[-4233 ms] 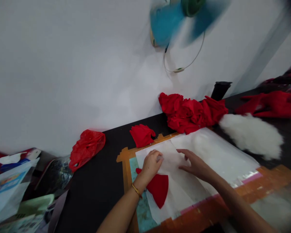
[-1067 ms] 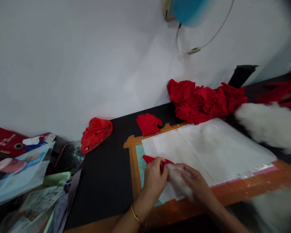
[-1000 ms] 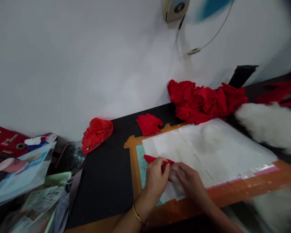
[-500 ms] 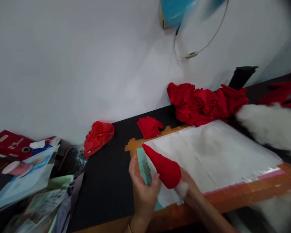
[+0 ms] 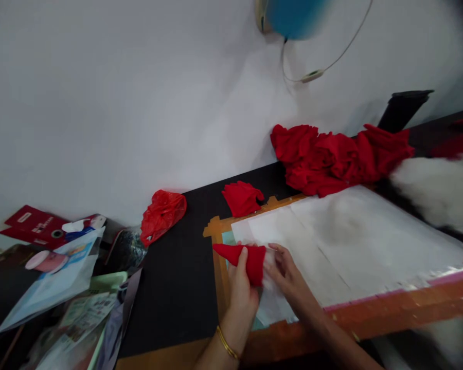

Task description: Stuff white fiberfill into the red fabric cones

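A small red cone of cloth [image 5: 256, 264] lies sideways over the table, its tip pointing left. My left hand [image 5: 242, 280] is wrapped round its middle, thumb on top. White stuffing [image 5: 269, 271] shows at the cone's wide right end. My right hand [image 5: 287, 272] is at that end, fingers bent round the white fluff. Blur hides exactly how the right fingertips grip it.
White sheeting [image 5: 316, 252], edged with orange tape, covers part of the black table [image 5: 170, 288]. Behind it lie red cloth pieces [image 5: 332, 159] and a smaller red stack [image 5: 242, 199]. White fluff [image 5: 440, 192] is piled at right. A red plastic bag [image 5: 162, 216] sits left.
My left hand has closed round the red cone, which has turned more level. My right hand has shifted from beneath its wide end to the stuffing at the opening. The view has shifted slightly.
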The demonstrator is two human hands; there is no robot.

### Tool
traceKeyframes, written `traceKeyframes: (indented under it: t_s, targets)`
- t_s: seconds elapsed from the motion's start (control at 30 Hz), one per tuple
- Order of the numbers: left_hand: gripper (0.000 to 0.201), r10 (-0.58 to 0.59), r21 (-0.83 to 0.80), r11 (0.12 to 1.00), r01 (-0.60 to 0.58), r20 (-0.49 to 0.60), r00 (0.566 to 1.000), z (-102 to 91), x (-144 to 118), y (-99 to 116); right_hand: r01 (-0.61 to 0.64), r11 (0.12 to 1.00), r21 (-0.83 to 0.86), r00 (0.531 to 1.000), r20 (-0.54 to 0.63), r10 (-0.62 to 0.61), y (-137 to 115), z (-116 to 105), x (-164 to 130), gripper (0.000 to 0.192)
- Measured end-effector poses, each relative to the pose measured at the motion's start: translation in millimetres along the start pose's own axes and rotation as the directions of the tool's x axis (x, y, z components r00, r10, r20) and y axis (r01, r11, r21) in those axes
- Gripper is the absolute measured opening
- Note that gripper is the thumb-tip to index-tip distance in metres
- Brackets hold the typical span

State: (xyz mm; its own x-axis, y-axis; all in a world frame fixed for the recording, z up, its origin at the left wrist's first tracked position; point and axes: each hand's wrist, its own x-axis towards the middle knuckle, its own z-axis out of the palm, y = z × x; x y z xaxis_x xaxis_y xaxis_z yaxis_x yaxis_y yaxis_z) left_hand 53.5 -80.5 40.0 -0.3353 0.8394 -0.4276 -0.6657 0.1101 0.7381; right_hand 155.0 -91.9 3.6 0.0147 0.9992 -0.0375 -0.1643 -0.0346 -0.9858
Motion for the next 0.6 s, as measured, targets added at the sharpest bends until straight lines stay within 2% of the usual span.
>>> traceKeyframes:
  t_s: [0.1, 0.17, 0.3, 0.4, 0.5, 0.6]
  targets:
    - [0.044, -0.004, -0.053, 0.999, 0.004, 0.000, 1.000, -0.4, 8.2, 6.3, -0.026, 1.000, -0.011, 0.999, -0.043, 0.026, 1.5, -10.1, -14.3, 0.074]
    - [0.045, -0.002, -0.077, 0.997, 0.004, 0.024, 1.000, 0.0, 7.8, 5.9, -0.066, 0.998, -0.009, 0.995, -0.080, 0.065, 3.3, -11.4, -21.9, 0.075]
    - [0.052, -0.014, -0.070, 0.997, 0.024, 0.134, 0.991, -1.4, -2.8, -2.1, -0.070, 0.997, -0.013, 0.991, -0.118, 0.068, 2.4, -2.3, -22.4, 0.058]
    - [0.059, -0.032, -0.026, 0.999, 0.040, 0.233, 0.972, -4.7, -10.3, -3.9, -0.012, 1.000, -0.001, 0.999, -0.043, 0.012, -2.3, 4.1, -15.3, 0.042]
    - [0.067, -0.011, 0.011, 1.000, 0.007, 0.340, 0.940, -6.6, -15.2, 1.3, 0.055, 0.998, -0.002, 0.998, 0.025, -0.055, -4.3, 7.7, -12.8, 0.031]
    - [0.075, -0.022, 0.079, 0.997, -0.009, 0.393, 0.919, -6.5, -21.0, 6.2, -0.026, 0.995, 0.091, 0.998, 0.059, 0.021, -2.7, 13.3, -16.3, 0.015]
